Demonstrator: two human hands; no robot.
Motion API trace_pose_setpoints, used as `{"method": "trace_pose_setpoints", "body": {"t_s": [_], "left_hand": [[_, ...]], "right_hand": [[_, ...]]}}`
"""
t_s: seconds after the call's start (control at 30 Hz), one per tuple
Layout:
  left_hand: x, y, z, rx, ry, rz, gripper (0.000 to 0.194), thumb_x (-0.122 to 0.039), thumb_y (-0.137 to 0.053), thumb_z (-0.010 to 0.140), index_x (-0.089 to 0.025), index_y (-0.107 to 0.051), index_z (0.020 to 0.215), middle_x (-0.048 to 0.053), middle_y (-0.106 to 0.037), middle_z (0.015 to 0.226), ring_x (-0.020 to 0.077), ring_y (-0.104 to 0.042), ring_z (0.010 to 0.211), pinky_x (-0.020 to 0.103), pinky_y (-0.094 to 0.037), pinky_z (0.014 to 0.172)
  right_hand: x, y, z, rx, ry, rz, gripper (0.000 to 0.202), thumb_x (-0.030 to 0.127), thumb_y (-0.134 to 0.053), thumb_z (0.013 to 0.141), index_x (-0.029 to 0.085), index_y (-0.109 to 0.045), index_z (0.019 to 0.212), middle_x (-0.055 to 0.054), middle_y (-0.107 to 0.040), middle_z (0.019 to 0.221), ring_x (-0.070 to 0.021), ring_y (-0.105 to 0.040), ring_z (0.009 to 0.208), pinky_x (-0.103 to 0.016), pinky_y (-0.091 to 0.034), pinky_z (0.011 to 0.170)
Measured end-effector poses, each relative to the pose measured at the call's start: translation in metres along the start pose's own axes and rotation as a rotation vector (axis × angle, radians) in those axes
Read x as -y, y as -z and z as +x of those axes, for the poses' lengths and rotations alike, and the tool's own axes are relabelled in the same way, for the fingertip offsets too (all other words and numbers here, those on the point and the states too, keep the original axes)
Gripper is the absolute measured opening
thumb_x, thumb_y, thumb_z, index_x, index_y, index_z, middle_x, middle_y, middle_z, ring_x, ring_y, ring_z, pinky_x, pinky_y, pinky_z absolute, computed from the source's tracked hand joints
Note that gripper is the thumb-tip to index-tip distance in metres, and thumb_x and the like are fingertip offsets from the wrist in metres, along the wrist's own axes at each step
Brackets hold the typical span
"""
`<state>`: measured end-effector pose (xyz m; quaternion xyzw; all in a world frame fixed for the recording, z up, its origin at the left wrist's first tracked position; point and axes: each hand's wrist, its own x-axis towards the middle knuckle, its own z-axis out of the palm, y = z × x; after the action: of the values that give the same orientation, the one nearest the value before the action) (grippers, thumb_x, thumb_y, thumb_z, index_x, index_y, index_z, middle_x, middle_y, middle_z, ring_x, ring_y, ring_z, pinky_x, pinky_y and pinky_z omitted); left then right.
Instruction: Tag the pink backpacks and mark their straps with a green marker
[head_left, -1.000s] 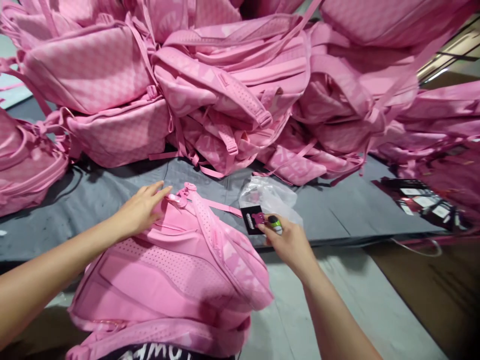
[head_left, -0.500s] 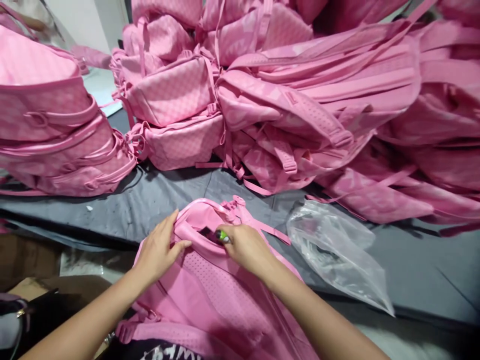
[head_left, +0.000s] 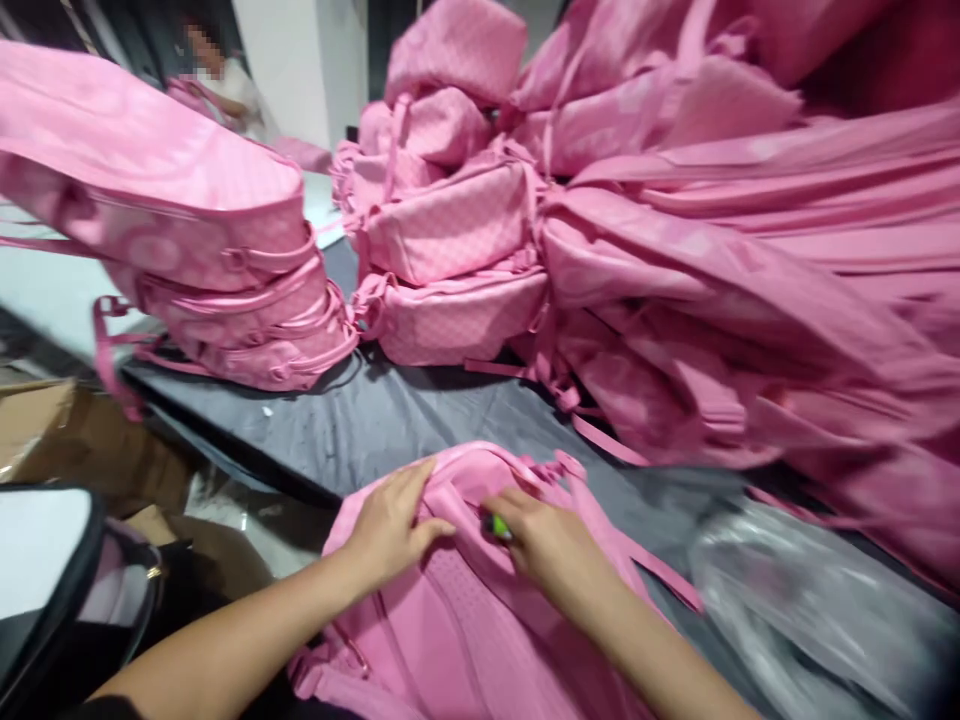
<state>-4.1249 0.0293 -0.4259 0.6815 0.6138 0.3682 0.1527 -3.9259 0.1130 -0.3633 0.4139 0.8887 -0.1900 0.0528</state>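
A pink backpack leans in front of me at the table's near edge, its perforated back panel towards me. My left hand grips its upper left edge, thumb on the panel side and fingers over the rim. In the fist of my right hand is a small green-and-black tool, mostly covered by the fingers. That hand rests at the bag's upper opening, right of my left hand. What kind of tool it is cannot be made out.
Stacked pink backpacks stand at left, pink checkered bags in the middle, and a heap of pink backpacks at right. A clear plastic bag lies on the grey-covered table. Cardboard boxes sit lower left; a person is behind.
My view has swung left, so things appear farther right. The tool's dark end, visible inside the opening before, is now hidden. Both hands stay at the backpack's upper edge.
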Motion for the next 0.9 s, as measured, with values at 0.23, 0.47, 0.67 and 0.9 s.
{"method": "trace_pose_setpoints", "body": {"t_s": [0.23,0.47,0.67,0.9], "left_hand": [[0.0,0.002,0.005,0.011,0.114,-0.102,0.065,-0.029,-0.075,0.08,-0.016,-0.05,0.139,0.011,-0.062,0.134,0.0254,-0.06,0.122,0.04,-0.051,0.105],[-0.001,0.003,0.003,0.002,0.068,-0.074,0.069,-0.036,-0.077,0.079,-0.011,-0.051,0.139,0.016,-0.063,0.131,0.0289,-0.06,0.121,0.042,-0.051,0.105],[0.001,0.0,0.003,-0.008,0.084,-0.093,0.069,-0.042,-0.075,0.08,-0.013,-0.052,0.139,0.015,-0.064,0.13,0.0278,-0.061,0.121,0.041,-0.05,0.106],[0.002,0.001,0.002,0.013,0.052,-0.029,0.068,-0.036,-0.072,0.083,-0.016,-0.047,0.142,0.014,-0.063,0.132,0.0282,-0.061,0.12,0.042,-0.051,0.104]], "right_hand": [[0.009,-0.015,0.033,-0.113,0.165,0.243,0.015,0.009,-0.043,0.073,0.019,-0.049,0.064,-0.001,-0.06,0.064,-0.0158,-0.056,0.062,-0.026,-0.031,0.057],[0.01,-0.004,0.032,-0.076,0.158,0.102,0.015,0.009,-0.043,0.077,0.019,-0.051,0.071,-0.002,-0.063,0.071,-0.0184,-0.058,0.069,-0.027,-0.031,0.061],[0.019,-0.013,0.032,-0.132,0.056,0.018,0.015,0.013,-0.048,0.081,0.02,-0.059,0.077,-0.003,-0.068,0.076,-0.0214,-0.064,0.072,-0.028,-0.034,0.06],[0.017,-0.031,0.021,-0.469,0.287,-0.003,0.01,0.028,-0.053,0.084,0.021,-0.059,0.081,-0.004,-0.066,0.084,-0.0187,-0.063,0.064,-0.026,-0.035,0.048]]}}
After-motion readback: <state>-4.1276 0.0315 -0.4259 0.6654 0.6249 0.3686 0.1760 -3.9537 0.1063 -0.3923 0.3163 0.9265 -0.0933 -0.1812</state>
